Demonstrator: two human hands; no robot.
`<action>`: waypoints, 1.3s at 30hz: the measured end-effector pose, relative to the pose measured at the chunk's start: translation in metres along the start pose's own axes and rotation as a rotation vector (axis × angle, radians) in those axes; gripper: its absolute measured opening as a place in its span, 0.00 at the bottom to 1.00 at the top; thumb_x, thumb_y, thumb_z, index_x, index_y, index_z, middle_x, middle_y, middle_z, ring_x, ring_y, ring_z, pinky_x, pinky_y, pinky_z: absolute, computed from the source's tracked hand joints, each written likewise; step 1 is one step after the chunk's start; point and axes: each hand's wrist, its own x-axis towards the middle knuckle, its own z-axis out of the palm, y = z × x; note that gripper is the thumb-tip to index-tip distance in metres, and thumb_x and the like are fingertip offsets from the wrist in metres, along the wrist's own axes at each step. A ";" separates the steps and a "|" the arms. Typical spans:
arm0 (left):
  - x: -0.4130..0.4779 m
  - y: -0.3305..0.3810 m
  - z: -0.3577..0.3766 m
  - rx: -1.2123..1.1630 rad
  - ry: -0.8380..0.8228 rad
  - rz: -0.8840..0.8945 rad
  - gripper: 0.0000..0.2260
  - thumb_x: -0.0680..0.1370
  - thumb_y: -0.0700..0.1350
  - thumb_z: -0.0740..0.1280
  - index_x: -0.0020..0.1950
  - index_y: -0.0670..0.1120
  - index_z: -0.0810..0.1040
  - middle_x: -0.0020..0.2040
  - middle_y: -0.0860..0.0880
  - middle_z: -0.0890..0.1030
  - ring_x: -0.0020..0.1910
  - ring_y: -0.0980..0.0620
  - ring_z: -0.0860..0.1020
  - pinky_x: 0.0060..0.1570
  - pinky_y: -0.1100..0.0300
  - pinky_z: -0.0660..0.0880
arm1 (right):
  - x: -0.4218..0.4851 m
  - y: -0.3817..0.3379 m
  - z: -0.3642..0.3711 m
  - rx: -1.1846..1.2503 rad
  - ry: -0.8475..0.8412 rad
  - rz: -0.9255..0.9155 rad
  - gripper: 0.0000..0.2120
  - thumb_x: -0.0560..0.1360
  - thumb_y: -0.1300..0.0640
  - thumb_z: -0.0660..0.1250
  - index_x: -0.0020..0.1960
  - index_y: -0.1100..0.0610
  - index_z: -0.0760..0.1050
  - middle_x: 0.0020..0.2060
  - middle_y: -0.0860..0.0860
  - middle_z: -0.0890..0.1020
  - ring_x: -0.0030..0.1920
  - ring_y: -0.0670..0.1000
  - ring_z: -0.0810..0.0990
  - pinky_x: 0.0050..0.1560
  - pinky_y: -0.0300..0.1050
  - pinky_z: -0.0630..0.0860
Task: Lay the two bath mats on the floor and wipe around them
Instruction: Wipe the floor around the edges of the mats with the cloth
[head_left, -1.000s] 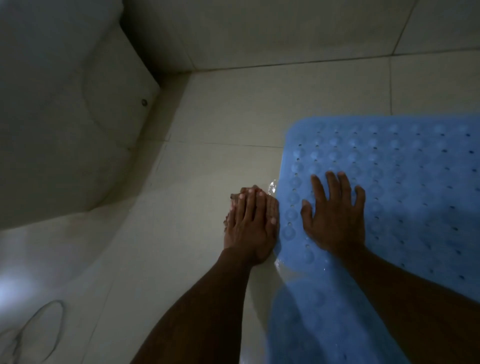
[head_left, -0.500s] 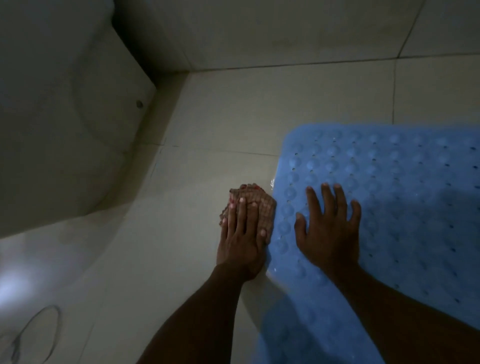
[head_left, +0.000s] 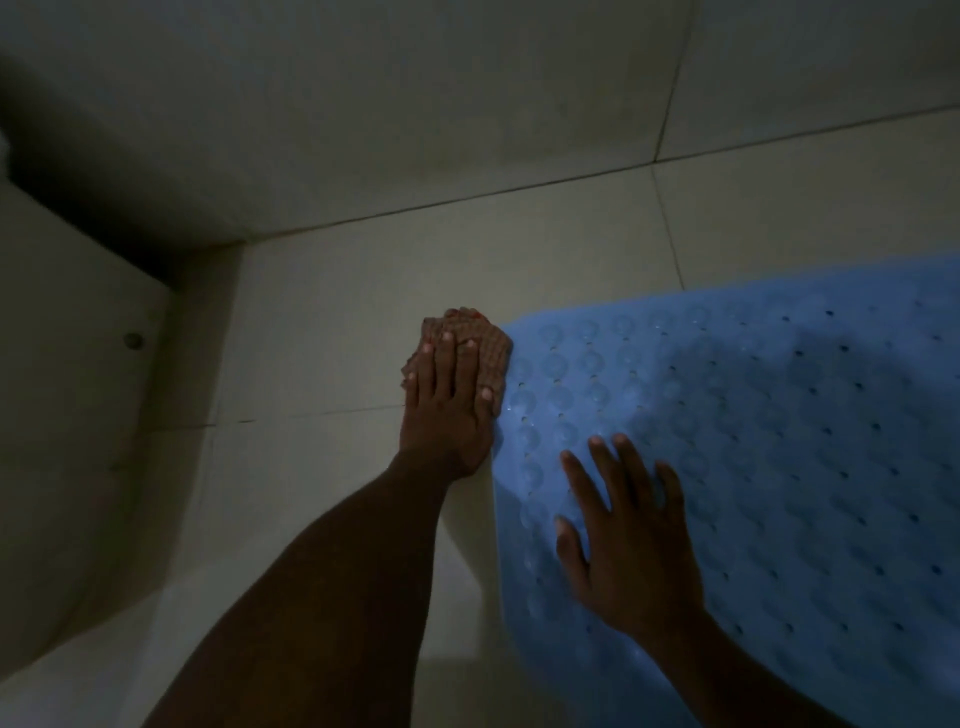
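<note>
This is a dim home bathroom: pale tiled floor (head_left: 322, 322), tiled wall (head_left: 415, 104), and a blue suction-cup bath mat (head_left: 779, 415).

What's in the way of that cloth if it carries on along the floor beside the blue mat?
Nothing visible. The left hand presses the cloth flat at the blue mat's corner; the floor tiles ahead look bare up to the wall. The right hand rests on the mat.

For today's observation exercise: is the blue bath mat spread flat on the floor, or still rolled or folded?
Spread flat, where visible. The blue bath mat lies open on the tiled floor, the right hand flat on it; its far end is out of frame.
</note>
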 end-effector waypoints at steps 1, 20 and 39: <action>0.007 -0.001 -0.001 0.000 0.013 0.030 0.33 0.81 0.58 0.40 0.84 0.44 0.50 0.84 0.40 0.48 0.82 0.39 0.44 0.79 0.42 0.42 | -0.001 0.000 0.000 0.011 0.010 0.001 0.31 0.76 0.41 0.60 0.76 0.50 0.67 0.77 0.56 0.66 0.79 0.60 0.59 0.74 0.66 0.57; 0.154 0.062 -0.016 0.124 -0.067 0.296 0.33 0.79 0.56 0.47 0.78 0.39 0.64 0.76 0.34 0.68 0.73 0.27 0.67 0.67 0.24 0.65 | 0.052 0.097 -0.006 -0.074 0.014 0.241 0.36 0.77 0.29 0.46 0.81 0.43 0.48 0.82 0.52 0.49 0.81 0.59 0.46 0.75 0.70 0.46; 0.147 0.154 0.003 -0.022 -0.005 0.368 0.32 0.81 0.58 0.42 0.84 0.48 0.48 0.84 0.43 0.45 0.83 0.41 0.42 0.79 0.43 0.43 | 0.050 0.095 -0.007 -0.057 0.101 0.228 0.35 0.77 0.31 0.53 0.80 0.45 0.56 0.81 0.52 0.53 0.81 0.59 0.48 0.75 0.70 0.48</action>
